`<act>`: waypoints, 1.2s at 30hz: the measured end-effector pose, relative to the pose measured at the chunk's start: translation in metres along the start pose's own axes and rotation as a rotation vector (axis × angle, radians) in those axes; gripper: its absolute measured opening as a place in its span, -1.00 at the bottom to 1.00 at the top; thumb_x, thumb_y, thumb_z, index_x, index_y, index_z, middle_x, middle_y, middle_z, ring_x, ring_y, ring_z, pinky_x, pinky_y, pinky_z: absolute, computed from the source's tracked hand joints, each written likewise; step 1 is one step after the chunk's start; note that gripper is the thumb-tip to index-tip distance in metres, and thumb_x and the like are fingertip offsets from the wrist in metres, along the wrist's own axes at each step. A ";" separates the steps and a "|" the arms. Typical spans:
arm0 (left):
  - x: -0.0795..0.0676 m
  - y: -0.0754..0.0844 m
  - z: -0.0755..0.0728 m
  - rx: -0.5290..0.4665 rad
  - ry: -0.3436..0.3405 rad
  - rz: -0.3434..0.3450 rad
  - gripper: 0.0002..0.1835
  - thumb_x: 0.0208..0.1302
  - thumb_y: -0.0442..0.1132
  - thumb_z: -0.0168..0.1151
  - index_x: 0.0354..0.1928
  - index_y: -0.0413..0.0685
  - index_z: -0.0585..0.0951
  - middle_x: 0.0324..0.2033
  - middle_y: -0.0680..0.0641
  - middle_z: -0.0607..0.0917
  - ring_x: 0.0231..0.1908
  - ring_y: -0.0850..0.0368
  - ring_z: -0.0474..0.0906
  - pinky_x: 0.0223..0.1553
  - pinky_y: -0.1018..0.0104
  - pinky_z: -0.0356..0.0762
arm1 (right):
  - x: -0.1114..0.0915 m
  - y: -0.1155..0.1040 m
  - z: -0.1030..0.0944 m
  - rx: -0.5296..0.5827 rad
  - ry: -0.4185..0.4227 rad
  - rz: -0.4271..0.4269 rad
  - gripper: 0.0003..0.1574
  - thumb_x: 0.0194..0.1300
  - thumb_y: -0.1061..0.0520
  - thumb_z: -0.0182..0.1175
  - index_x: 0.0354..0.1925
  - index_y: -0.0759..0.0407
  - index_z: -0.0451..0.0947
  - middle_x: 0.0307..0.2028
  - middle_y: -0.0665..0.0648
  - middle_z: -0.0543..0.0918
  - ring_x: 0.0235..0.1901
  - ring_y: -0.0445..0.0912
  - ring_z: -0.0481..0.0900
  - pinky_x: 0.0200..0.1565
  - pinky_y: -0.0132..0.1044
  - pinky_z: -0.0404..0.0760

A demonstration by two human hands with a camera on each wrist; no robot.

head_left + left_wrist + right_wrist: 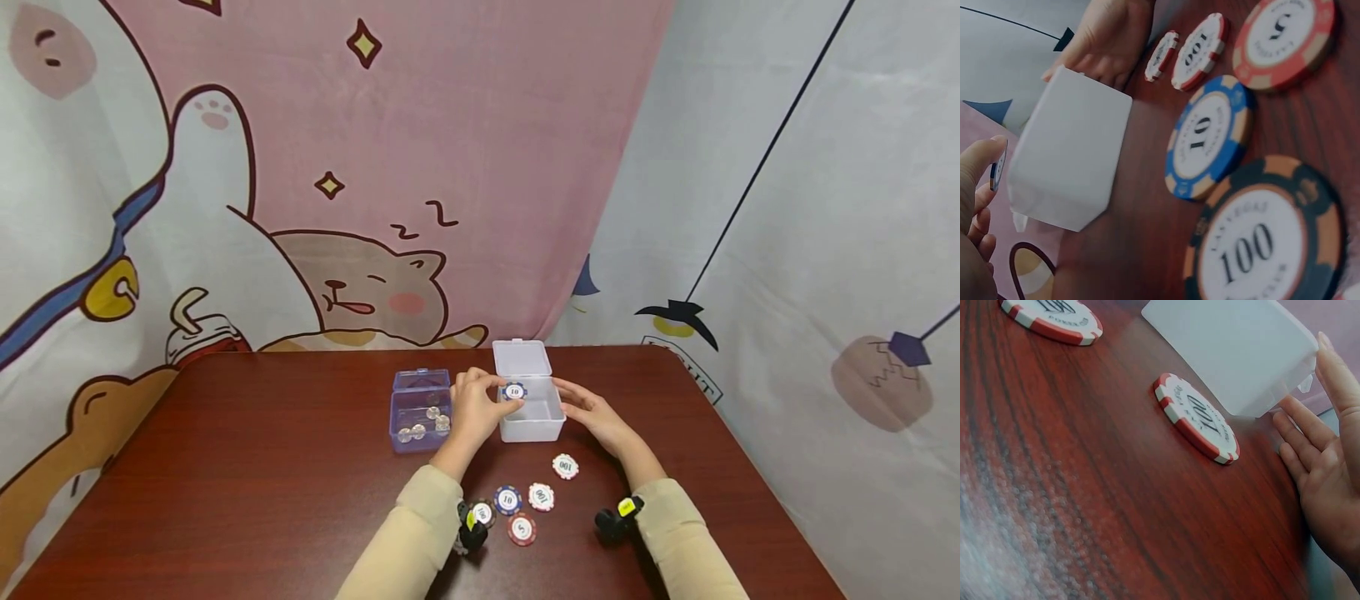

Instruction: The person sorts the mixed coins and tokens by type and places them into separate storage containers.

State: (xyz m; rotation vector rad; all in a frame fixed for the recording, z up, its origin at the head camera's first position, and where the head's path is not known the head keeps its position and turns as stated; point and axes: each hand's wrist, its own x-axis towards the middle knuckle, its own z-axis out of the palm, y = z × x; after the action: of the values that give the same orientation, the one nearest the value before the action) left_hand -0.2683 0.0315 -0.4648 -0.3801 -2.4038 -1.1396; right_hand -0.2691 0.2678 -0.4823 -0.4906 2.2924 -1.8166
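My left hand (476,407) pinches a blue-edged poker chip (514,392) marked 10 between thumb and fingertips, over the open white plastic box (531,431). In the left wrist view that same chip (999,165) appears nearly edge-on, beside the box (1079,144). My right hand (598,418) rests against the box's right side with its fingers fairly straight; the right wrist view shows the thumb and fingers (1307,434) at the box's wall. The box's lid (522,358) is raised at the back.
Nearer the table's front lie two red-and-white chips (542,497) marked 100, a blue chip (507,500), a red chip (522,528) marked 5 and a black-and-orange chip (1263,244), partly behind the left wrist camera. Left of the white box stands an open purple box (401,447) with several silvery coins (418,432).
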 end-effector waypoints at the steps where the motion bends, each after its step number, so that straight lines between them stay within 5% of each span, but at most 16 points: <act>1: -0.001 -0.001 0.001 0.009 0.004 0.000 -0.55 -0.30 0.03 0.49 -0.32 -0.07 0.68 -0.34 -0.01 0.50 -0.21 0.06 0.31 -0.10 0.12 0.15 | 0.000 0.000 0.000 0.001 0.001 0.002 -0.39 0.30 0.23 0.00 0.29 0.17 0.15 0.21 0.30 0.26 0.18 0.17 0.21 0.12 0.15 0.11; 13: -0.008 -0.005 0.012 0.090 -0.010 -0.034 -0.55 -0.32 0.08 0.48 -0.33 0.02 0.68 -0.36 0.06 0.48 -0.24 0.09 0.30 -0.10 0.15 0.16 | -0.001 0.001 -0.001 -0.003 0.007 0.014 -0.38 0.29 0.19 0.03 0.29 0.13 0.16 0.22 0.27 0.27 0.18 0.14 0.21 0.13 0.15 0.09; 36: -0.013 -0.003 0.013 0.059 0.063 -0.004 -0.55 -0.31 0.01 0.50 -0.30 -0.04 0.68 -0.44 0.01 0.51 -0.32 0.08 0.32 -0.16 0.13 0.19 | 0.005 0.002 -0.007 0.011 -0.056 0.014 -0.38 0.27 0.27 0.01 0.28 0.20 0.14 0.20 0.31 0.27 0.17 0.16 0.22 0.13 0.15 0.09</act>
State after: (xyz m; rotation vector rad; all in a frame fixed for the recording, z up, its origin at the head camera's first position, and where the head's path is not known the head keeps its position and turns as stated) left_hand -0.2617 0.0392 -0.4810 -0.3148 -2.3785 -1.0635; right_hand -0.2765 0.2728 -0.4820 -0.5155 2.2425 -1.7852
